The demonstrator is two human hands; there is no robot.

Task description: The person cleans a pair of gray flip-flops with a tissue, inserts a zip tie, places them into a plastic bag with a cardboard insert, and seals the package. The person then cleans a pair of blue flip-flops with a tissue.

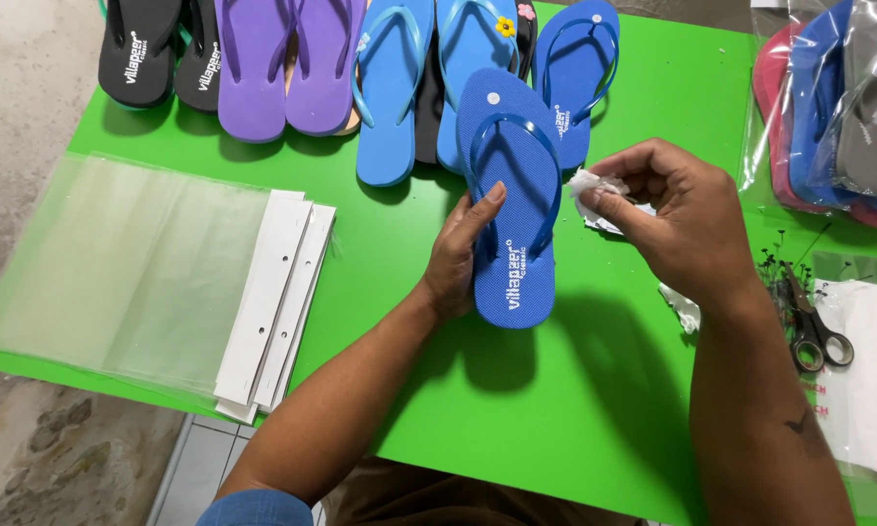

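Observation:
My left hand (458, 255) grips the left edge of a blue flip-flop (512, 200), holding it sole-down above the green table (594, 409), thumb lying along its side. To the right of the sandal, my right hand (680, 216) pinches a small crumpled piece of white paper (590, 187) between thumb and fingers. A second blue flip-flop (577, 73) lies just behind the held one.
Black (138, 49), purple (287, 63) and light blue flip-flops (391, 88) line the far edge. Clear plastic bags with white header cards (146, 273) lie at left. Bagged sandals (828, 107) sit at far right. Scissors (810, 331) and a white scrap (682, 310) lie near my right arm.

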